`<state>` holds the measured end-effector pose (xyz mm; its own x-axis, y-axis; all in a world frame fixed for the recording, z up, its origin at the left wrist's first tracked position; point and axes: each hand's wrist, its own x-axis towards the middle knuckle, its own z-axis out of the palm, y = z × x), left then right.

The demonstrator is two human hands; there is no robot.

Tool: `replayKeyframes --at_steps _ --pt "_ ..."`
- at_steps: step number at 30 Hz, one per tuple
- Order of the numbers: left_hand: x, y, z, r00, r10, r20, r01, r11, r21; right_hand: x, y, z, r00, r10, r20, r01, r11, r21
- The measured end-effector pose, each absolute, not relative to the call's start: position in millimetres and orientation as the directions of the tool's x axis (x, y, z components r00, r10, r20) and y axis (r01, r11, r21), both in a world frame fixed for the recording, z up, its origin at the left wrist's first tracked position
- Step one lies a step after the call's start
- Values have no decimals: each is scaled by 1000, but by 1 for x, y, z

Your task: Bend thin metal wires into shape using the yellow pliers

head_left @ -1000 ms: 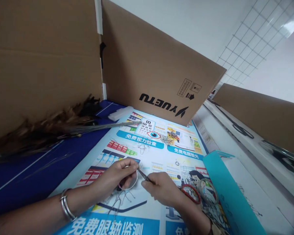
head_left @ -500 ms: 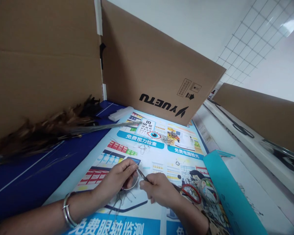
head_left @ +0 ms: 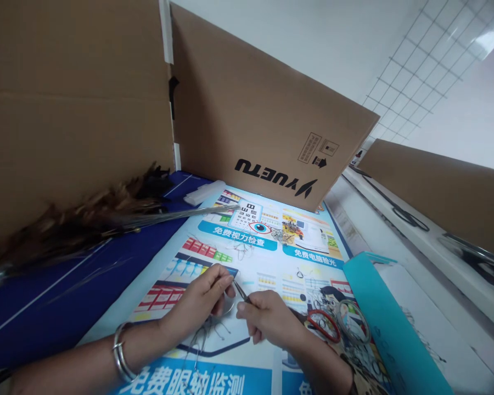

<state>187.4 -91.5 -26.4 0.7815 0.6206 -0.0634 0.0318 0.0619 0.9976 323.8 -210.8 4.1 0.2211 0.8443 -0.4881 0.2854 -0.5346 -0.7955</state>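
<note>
My left hand (head_left: 214, 288) pinches a thin silvery wire (head_left: 229, 308), which curves in a loop below the fingertips. In my right hand (head_left: 267, 318) are slim-nosed pliers (head_left: 241, 292), their handles hidden in the closed fingers. The tapered tip meets the wire at the left fingertips; whether the jaws grip it is too small to tell. Under the left hand, several bent wire pieces (head_left: 201, 334) lie on the printed poster (head_left: 257, 334). A red loop handle (head_left: 324, 325) and a coil of pale wire (head_left: 354, 321) are beside my right forearm.
Tall cardboard panels (head_left: 263, 104) stand behind and at the left. Brown feathers (head_left: 86, 214) and long thin rods (head_left: 185, 213) lie on blue cloth (head_left: 66, 302). An open teal box (head_left: 395, 323) with small wire pieces is at the right. More wire bits (head_left: 282, 236) lie farther back.
The wire loop has turned and shows less of its ring below the left fingers. Both hands stay nearly in place; the view has shifted slightly.
</note>
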Motion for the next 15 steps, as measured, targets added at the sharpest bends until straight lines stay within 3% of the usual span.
replayKeyframes --at_steps 15 --pt "182 -77 -27 866 477 -151 -42 370 928 325 -213 7 298 915 -273 674 -404 -619"
